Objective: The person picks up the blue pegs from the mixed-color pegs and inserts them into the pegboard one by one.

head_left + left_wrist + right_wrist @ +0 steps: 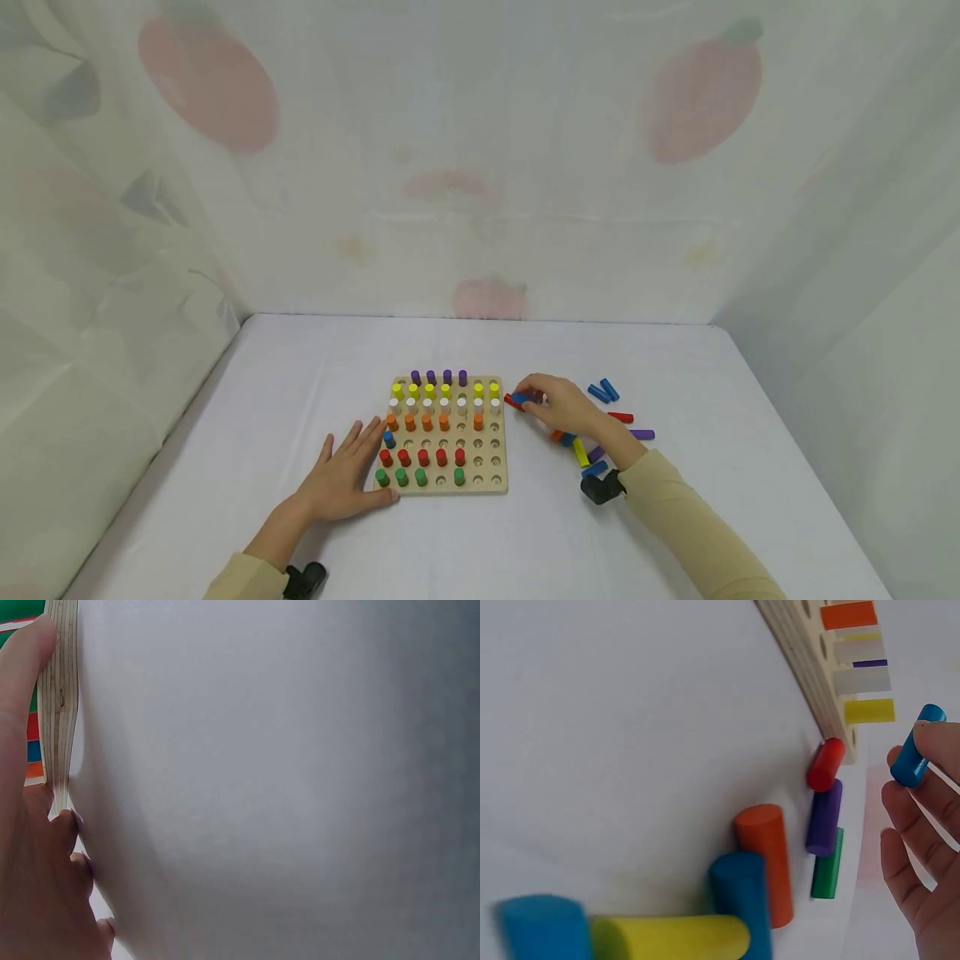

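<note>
While my left hand (341,481) lies spread against the pegboard (468,470), my right hand (558,404), right of it, pinches a blue peg (915,754), likely light, stiff, slick; grip mid-length.

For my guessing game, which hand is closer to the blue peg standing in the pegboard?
The left hand: it rests at the left edge of the pegboard, close beside the blue peg. The right hand is beyond the opposite edge, farther away.

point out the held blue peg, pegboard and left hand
Held blue peg (910,760): right wrist view, middle of its side
Pegboard (486,452): head view, bare wood between holes
Left hand (341,481): head view, back of hand
</note>
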Motion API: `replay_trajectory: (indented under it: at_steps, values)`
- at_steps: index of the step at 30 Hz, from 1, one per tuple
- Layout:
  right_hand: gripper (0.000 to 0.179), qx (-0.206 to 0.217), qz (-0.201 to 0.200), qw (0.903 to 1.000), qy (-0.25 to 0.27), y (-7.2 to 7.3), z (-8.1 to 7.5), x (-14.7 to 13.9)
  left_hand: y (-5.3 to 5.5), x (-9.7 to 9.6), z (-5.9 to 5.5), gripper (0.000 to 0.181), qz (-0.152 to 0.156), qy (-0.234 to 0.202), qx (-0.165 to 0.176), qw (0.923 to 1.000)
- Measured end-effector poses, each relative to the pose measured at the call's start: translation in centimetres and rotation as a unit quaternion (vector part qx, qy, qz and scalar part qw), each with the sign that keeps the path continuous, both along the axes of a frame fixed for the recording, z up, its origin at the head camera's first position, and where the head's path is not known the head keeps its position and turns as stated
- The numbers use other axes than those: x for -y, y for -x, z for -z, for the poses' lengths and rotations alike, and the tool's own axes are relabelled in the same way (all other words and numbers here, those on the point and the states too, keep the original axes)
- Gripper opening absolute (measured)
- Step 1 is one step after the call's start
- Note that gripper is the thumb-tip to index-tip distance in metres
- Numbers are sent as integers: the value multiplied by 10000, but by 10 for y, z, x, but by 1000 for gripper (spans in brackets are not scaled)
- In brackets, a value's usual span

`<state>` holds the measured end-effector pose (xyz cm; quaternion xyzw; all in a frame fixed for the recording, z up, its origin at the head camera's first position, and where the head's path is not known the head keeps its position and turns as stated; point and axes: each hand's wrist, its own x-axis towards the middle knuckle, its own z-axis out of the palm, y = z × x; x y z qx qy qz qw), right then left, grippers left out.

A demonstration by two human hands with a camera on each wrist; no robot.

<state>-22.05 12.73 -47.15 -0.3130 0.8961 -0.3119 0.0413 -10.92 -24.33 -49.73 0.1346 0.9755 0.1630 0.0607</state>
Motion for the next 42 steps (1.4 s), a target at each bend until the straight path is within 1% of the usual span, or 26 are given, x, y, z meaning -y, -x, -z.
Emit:
replay_trajectory:
  at_steps: [3, 5, 10, 15, 24, 27, 34, 42]
  values:
    - [24, -102, -65, 9999, 91, 2, -6, 4, 0, 0, 0, 107, -7, -10, -5, 10000]
    - [25, -95, -37, 9999, 93, 3, -9, 7, 0, 0, 1, 107, -7, -9, -8, 10000]
    - [27, 56, -76, 9997, 208, 5, -18, 17, 0, 0, 1, 107, -9, -7, -7, 10000]
    - [33, 113, -178, 9995, 255, 6, -26, 27, 0, 0, 0, 107, 0, 0, -16, 10000]
    - [31, 78, -353, 9990, 276, 3, -36, 47, 0, 0, 0, 107, 8, 17, -8, 10000]
    - [30, 163, -420, 9985, 298, 1, -38, 54, 0, 1, 1, 107, 10, 28, -19, 10000]
    - [29, 536, -621, 9961, 311, -4, -36, 72, 0, 1, 2, 107, 19, 28, -10, 10000]
    - [27, 601, -679, 9950, 414, -8, -36, 88, 1, 0, 0, 106, 18, 0, -18, 10000]
